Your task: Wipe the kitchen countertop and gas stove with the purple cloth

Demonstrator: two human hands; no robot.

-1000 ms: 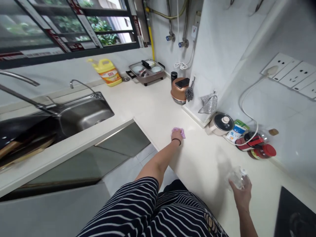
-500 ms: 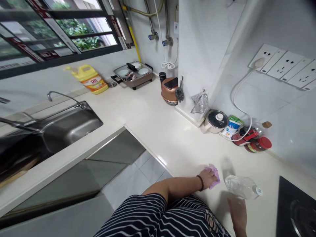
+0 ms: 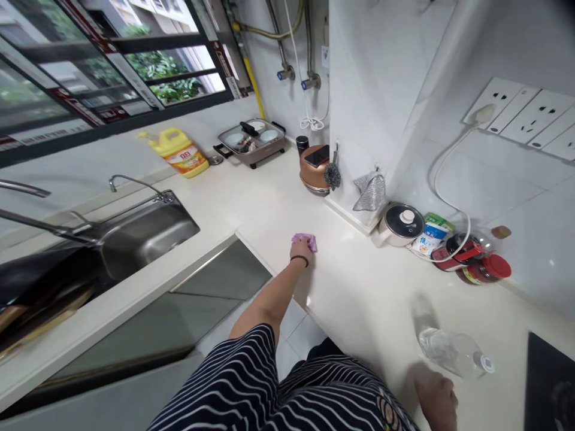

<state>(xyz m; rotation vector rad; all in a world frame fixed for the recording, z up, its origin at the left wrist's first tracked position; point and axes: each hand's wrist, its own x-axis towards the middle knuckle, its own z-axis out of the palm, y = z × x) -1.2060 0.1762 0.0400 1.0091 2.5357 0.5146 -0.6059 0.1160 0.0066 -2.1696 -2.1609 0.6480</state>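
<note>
My left hand (image 3: pixel 302 248) is closed on a crumpled purple cloth (image 3: pixel 311 240), pressed to the white countertop (image 3: pixel 354 287) near its inner corner. A dark bead bracelet rings that wrist, and the arm is stretched forward. At lower right, my right hand (image 3: pixel 436 392) is by the counter with curled fingers and nothing visible in them. Just above it is a clear bottle (image 3: pixel 453 353) with a white cap, apart from the hand; whether it stands or lies I cannot tell.
A steel sink (image 3: pixel 148 239) and yellow detergent jug (image 3: pixel 182 154) are at left. An electric pan (image 3: pixel 254 143) and copper-coloured pot (image 3: pixel 314 173) stand farther back. A lidded cooker (image 3: pixel 399 224) and red-lidded jar (image 3: pixel 489 269) line the right wall. A black cooktop (image 3: pixel 545 383) lies at lower right.
My left hand has slid the cloth forward and left along the counter, away from the bottle. My right hand has stayed near the bottle, its fingers now more curled. The view has shifted slightly.
</note>
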